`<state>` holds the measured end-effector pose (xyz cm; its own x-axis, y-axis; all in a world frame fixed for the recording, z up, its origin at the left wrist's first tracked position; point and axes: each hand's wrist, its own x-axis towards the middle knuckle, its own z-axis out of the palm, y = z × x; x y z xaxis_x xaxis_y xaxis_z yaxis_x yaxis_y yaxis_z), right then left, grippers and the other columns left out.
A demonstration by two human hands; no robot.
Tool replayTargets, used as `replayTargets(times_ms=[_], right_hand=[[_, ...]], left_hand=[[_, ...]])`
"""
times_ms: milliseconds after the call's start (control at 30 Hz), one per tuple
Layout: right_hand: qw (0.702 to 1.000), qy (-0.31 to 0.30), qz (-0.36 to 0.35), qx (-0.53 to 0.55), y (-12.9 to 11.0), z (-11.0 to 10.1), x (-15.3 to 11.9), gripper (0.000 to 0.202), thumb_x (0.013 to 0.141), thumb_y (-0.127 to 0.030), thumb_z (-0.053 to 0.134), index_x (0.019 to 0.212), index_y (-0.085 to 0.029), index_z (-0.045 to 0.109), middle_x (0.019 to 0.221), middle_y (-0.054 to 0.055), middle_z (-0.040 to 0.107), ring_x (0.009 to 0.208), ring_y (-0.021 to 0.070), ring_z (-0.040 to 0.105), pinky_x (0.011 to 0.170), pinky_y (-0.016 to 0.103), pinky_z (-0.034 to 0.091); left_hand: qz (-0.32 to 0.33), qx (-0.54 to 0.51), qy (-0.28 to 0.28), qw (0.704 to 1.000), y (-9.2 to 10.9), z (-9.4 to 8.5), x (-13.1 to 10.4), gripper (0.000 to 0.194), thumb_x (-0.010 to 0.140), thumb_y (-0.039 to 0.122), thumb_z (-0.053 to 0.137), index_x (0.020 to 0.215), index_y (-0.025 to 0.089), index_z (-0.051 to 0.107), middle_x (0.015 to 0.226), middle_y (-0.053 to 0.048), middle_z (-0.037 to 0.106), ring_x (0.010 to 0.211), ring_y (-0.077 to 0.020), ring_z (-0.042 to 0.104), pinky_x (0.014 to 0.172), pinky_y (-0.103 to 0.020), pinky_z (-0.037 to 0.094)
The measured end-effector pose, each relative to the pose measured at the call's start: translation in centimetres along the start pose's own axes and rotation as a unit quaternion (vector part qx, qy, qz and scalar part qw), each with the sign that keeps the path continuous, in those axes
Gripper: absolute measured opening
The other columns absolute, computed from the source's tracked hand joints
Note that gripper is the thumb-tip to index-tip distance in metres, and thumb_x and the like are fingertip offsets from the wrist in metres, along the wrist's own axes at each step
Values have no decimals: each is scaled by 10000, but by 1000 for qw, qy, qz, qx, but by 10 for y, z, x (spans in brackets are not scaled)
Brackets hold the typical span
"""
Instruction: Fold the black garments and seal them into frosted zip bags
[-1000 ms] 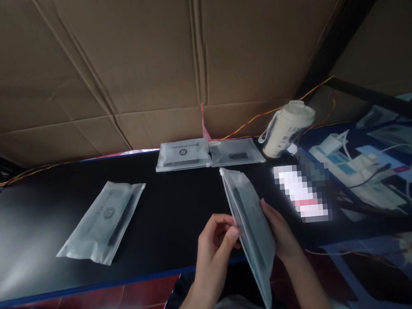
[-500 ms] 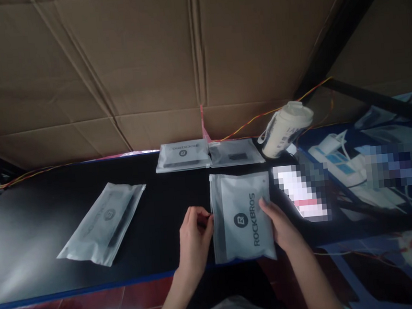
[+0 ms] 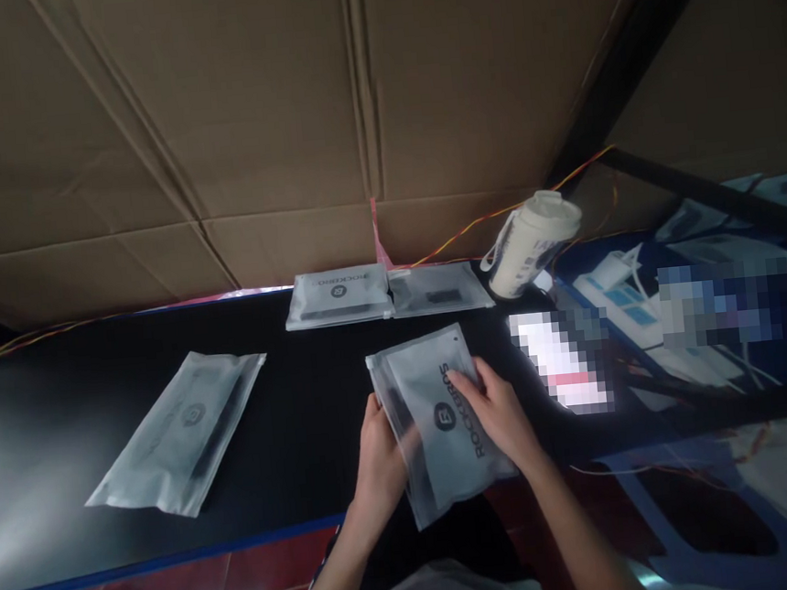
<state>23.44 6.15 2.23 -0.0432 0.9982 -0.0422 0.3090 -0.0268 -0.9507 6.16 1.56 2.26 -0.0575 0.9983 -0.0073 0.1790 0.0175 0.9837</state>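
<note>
A frosted plastic zip bag [image 3: 418, 412] printed ROCKBROS is held tilted above the table's front edge, its zip edge facing left. My right hand [image 3: 496, 405] grips its right side, thumb across the printed front. On the left, my left hand [image 3: 384, 456] is closed at the zip edge. Part of that hand shows dimly through the plastic; whether its fingers are inside or behind the bag I cannot tell. Another frosted ROCKBROS bag [image 3: 178, 433] lies flat to the left. Farther back lie a printed bag [image 3: 338, 295] and a bag with a dark item inside [image 3: 441, 291].
On the black table [image 3: 305, 385], a pale lidded cup [image 3: 533, 241] with a strap stands at the back right. A blurred-out bright screen [image 3: 561, 363] lies before it. White packages [image 3: 624, 298] and cables lie farther right. Cardboard [image 3: 246, 115] walls the back.
The bag has tilted and shifted slightly left, its top leaning away from my left hand. My left fingers have gone from pinching at its edge to partly behind the plastic. My right thumb reaches farther across.
</note>
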Motion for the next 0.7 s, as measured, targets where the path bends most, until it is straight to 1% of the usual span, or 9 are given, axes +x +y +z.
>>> replayTargets(times_ms=[133,267,333,467,533,567,600,633,700], right_hand=[[992,42,-21,-121,2,-4,4,369,848,-584,518,857,-222,589,730,18,687,678,202,654,597,260,461],[971,88,-31,-220,15,-17,11,400,876,-588,459,882,-216,607,681,33,675,595,197,627,548,264,425],[954,111,-39,-277,24,-25,14,417,893,-588,424,921,-214,607,685,44,676,596,209,624,541,275,416],[903,185,-78,-380,32,-38,22,491,913,-593,373,1088,-183,580,755,87,688,644,250,627,552,319,429],[875,237,-133,-402,31,-39,24,529,909,-585,401,1180,-154,543,903,141,696,801,292,641,659,382,477],[862,254,-168,-405,29,-38,24,540,907,-574,423,1215,-142,525,996,170,684,909,313,630,735,422,486],[854,258,-202,-405,26,-35,24,545,905,-560,444,1240,-135,512,1088,190,660,1013,325,603,812,454,480],[851,248,-229,-403,25,-31,22,544,906,-548,457,1257,-135,506,1164,200,631,1097,328,570,879,475,464],[859,193,-256,-399,23,-21,18,549,910,-548,453,1283,-149,499,1276,193,576,1207,319,514,977,502,423]], left_hand=[[-53,-18,48,997,-3,-4,3,336,801,431,621,967,144,674,1028,-98,624,965,-259,611,851,-366,492],[-161,-95,91,978,-4,-17,3,400,797,454,622,1053,147,631,1017,-87,685,985,-270,633,841,-358,491],[-188,-119,105,969,-6,-28,4,428,785,454,640,1089,153,618,1077,-93,690,1018,-277,637,842,-352,496],[-190,-93,94,973,-11,-52,8,447,792,467,630,1119,165,599,1118,-105,685,1037,-283,646,815,-347,521],[-170,2,94,981,-10,-60,11,473,805,483,607,1152,164,574,1085,-114,686,1001,-296,658,793,-374,532],[-148,82,113,979,-8,-62,12,491,813,477,598,1182,156,554,1076,-124,680,998,-309,654,795,-398,531],[-115,175,146,967,-6,-62,12,514,823,460,591,1222,143,528,1094,-141,663,1025,-327,636,809,-424,525],[-74,269,187,942,-3,-61,12,540,833,438,583,1267,128,496,1137,-164,634,1072,-345,605,829,-446,515],[18,407,257,876,4,-55,10,585,860,398,558,1348,103,424,1241,-200,556,1165,-360,529,868,-466,496]])
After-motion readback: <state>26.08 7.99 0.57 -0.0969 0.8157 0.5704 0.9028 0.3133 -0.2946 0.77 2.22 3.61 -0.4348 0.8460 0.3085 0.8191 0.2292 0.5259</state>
